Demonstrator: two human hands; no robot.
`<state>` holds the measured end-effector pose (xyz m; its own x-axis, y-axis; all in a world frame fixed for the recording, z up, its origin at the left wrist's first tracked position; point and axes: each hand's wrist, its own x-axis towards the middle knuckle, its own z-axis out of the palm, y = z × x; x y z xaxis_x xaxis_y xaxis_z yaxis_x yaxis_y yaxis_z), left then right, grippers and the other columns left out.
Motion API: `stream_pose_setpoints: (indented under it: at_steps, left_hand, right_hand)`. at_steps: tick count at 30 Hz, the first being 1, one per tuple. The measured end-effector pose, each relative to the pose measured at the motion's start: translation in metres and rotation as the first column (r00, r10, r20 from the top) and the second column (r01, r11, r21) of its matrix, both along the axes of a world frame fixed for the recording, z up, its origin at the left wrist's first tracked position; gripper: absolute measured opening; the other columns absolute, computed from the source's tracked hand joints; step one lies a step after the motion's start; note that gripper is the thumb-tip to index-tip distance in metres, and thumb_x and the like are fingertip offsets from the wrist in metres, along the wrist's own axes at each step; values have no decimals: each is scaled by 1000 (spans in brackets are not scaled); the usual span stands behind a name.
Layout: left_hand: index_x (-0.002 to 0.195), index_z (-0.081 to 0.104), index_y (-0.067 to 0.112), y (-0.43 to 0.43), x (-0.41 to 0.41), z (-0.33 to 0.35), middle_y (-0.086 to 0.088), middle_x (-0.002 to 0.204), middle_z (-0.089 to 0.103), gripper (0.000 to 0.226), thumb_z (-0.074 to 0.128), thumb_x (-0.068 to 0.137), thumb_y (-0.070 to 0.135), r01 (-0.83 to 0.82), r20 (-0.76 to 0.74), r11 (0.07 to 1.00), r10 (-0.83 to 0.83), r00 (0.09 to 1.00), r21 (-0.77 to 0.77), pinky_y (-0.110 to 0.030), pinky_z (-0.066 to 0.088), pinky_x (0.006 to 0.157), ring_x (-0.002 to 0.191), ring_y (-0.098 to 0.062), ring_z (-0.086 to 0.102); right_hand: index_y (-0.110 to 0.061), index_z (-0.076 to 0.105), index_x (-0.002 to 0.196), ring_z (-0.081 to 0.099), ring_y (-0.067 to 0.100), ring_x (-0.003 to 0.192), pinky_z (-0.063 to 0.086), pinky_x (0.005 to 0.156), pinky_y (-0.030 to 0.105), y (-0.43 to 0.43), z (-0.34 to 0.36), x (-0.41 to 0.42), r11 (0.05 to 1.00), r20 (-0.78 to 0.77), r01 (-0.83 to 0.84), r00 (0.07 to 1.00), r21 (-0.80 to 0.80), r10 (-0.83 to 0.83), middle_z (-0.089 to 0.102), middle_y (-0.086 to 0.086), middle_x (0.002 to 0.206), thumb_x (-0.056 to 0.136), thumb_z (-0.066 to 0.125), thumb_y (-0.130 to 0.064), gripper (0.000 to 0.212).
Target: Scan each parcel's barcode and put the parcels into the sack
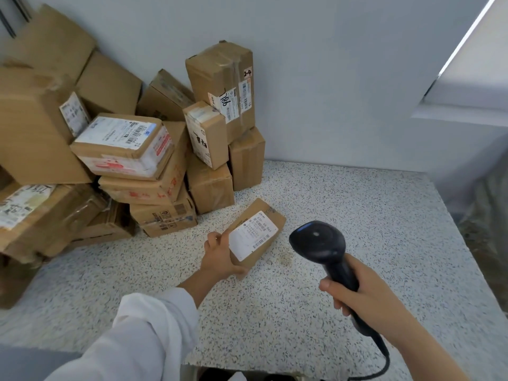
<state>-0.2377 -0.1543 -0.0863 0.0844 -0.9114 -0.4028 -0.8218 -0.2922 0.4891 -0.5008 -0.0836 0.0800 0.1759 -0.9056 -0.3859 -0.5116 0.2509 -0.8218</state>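
A small brown cardboard parcel (pixel 257 235) with a white barcode label facing up lies tilted over the speckled table (pixel 343 215). My left hand (pixel 220 255) grips its near end, thumb under the corner and fingers along the left side. My right hand (pixel 365 298) holds the handle of a black barcode scanner (pixel 320 242). The scanner's head sits just right of the parcel, pointing toward the label. Its cable trails down past my right wrist.
A pile of several cardboard parcels (pixel 132 149) is stacked against the wall at the left and back. A greyish sack (pixel 486 224) stands off the table's right edge. A window ledge (pixel 467 105) is at the upper right.
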Motion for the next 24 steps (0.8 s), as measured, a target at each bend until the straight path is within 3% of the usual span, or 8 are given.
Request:
stream_pose_setpoints:
  at_steps: [6,19,24]
  left_hand:
    - [149,7,33,6,-2,-2,-5,143,8,113,75,63,61,71,191,997,-71,979,3,-41,45,95,131,-27,13]
    - [148,6,33,0,1,-2,-8,141,14,118,78,58,60,56,203,997,-64,977,47,-41,44,97,131,-27,17]
    - [148,7,32,0,2,0,-8,141,15,115,77,61,61,59,195,997,-67,978,47,-40,44,95,131,-26,18]
  right_hand:
    - [-22,54,92,59,1,52,49,57,22,5,-19,15,992,-50,-95,994,84,99,61,-3,69,83,68,-23,16]
    - [-20,53,92,58,-1,51,49,56,21,3,-22,19,987,-87,-146,985,72,152,60,-5,68,85,65,-26,15]
    - [-18,54,94,60,3,56,51,58,26,3,-25,18,988,-78,-126,988,94,134,69,7,85,85,65,-26,17]
